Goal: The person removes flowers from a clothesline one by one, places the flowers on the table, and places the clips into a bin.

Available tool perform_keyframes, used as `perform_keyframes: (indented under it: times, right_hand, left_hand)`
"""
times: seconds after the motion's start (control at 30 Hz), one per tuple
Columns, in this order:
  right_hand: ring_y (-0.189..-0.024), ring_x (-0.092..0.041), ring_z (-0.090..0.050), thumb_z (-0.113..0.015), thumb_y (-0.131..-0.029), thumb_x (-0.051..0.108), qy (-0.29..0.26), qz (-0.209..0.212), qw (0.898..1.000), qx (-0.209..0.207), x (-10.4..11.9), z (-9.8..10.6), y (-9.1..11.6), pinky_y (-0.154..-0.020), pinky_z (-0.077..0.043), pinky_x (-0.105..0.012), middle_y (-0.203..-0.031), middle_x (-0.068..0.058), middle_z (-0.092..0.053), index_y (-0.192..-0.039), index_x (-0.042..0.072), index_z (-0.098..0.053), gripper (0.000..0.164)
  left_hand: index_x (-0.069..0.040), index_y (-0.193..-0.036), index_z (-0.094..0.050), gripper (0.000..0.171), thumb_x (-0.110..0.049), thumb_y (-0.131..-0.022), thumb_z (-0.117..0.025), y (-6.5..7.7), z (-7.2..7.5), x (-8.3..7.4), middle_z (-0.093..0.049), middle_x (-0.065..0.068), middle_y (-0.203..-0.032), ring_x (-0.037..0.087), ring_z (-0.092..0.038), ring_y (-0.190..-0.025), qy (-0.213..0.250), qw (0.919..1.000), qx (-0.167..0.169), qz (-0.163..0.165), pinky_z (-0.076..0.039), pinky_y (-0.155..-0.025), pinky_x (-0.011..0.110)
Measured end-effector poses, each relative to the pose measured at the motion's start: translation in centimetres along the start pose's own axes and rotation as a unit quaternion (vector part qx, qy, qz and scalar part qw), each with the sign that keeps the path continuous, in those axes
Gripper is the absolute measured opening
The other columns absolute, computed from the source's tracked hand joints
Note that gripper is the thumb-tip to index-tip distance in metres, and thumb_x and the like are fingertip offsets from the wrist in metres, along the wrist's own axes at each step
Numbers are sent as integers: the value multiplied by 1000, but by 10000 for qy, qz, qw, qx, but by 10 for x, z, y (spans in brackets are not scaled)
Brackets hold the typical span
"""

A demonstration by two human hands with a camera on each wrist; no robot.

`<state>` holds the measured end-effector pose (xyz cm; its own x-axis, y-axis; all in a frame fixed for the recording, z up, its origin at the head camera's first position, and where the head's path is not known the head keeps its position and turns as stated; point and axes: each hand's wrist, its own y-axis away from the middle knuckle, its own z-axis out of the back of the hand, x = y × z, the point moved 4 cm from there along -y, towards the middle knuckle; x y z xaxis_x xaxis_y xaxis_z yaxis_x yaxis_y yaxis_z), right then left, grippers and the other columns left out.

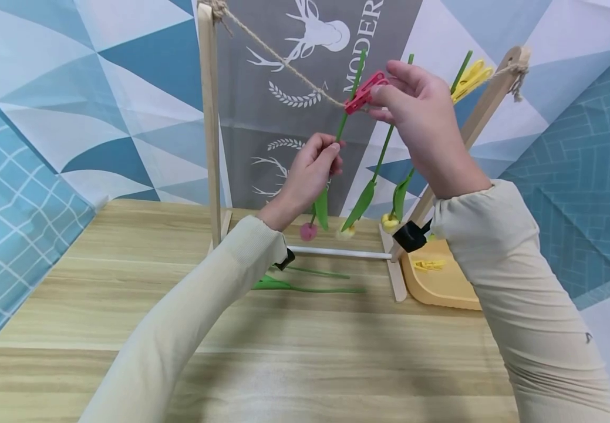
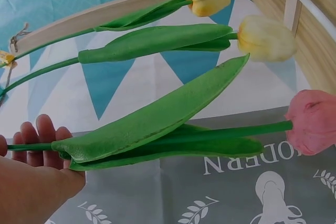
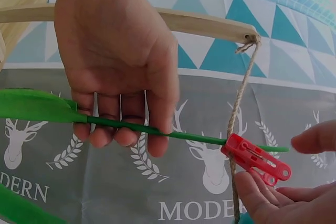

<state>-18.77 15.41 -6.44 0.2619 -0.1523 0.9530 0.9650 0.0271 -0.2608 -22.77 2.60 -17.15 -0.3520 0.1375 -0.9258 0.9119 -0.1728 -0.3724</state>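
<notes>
My left hand (image 1: 310, 170) pinches the green stem of a pink tulip (image 1: 308, 231), which hangs bloom down. Higher up the stem, a red clothespin (image 1: 365, 92) sits across it and the twine (image 1: 286, 63). My right hand (image 1: 423, 120) is at the clothespin's handle end. In the right wrist view its fingers (image 3: 254, 190) touch or nearly touch the clothespin from below, while the thumb stands apart from it. Two pale yellow tulips hang to the right, one cream bloom (image 2: 266, 39) and one yellower bloom (image 2: 207, 0).
Wooden posts (image 1: 209, 129) hold the twine, with a white bar (image 1: 336, 252) low between them. A yellow clothespin (image 1: 471, 81) grips a stem near the right post. Green stems (image 1: 326, 289) lie on the table (image 1: 72, 305). An orange tray (image 1: 444, 294) holds yellow clothespins (image 1: 428, 265).
</notes>
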Motion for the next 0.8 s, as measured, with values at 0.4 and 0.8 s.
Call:
perform_keyframes:
  times: [0.4,0.8]
  right_hand:
    - [-100,-18,-64,-63,-89,13,-101,78,9994,-326,1,7,-2,-93,-48,-24,-110,-6,-60,-126,5,-57,39]
    - [-96,-16,-65,-64,-88,14,0,59,9994,-338,1,8,-2,-92,-48,-23,-108,-6,-62,-124,5,-59,38]
  left_hand:
    - [3,-104,-50,20,-13,-100,-38,0,-4,-2,-51,6,-81,11,-50,-73,-5,9998,134,-115,-48,-77,28]
    - [4,-105,-50,21,-14,-100,-39,0,-5,-7,-51,8,-81,12,-52,-72,129,9996,187,-163,-49,-75,26]
